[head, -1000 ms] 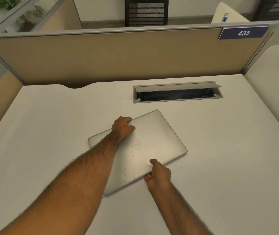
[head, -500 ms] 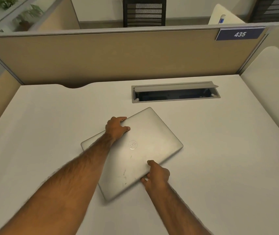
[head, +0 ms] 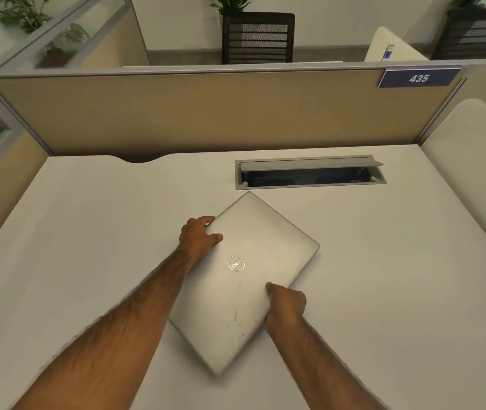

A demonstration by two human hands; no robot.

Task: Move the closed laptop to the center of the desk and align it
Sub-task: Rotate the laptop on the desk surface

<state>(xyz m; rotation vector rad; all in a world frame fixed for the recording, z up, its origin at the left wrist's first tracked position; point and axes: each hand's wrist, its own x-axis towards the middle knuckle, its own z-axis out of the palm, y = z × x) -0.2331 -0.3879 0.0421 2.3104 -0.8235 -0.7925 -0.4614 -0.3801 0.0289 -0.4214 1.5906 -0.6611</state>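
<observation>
turned further counter-clockwise than it had been a second earlier, the closed laptop (head: 253,279) lay skewed on the tabletop (head: 88,232), its far corner now just short of the cable tray (head: 309,173) set into the surface. it sat roughly mid-tabletop but well off square, with one long edge running diagonally toward the person.

the left hand (head: 199,235) gripped the laptop's upper left edge, thumb pressed flat on the lid and fingers wrapped over the rim. the right hand (head: 286,306) held the opposite long edge nearer the person, thumb on top and fingers tucked beneath, so that edge may have been slightly raised; the view did not settle it.

to finish the step cleanly, the person would likely need to swing the machine back the other way until its long edges ran parallel with the cable tray and the partition (head: 206,119), keeping both hands on opposite edges so it pivoted rather than slid. a light lift would probably spare the already scuffed lid and the tabletop any scraping, and the far corner looked close enough to the cable tray's open slot to warrant care.

a round "dell" badge (head: 236,263) was readable at the lid's centre. a blue plate (head: 419,78) on the partition's top rail read "435". a small blue-and-white item beyond the partition was too small to read.
</observation>
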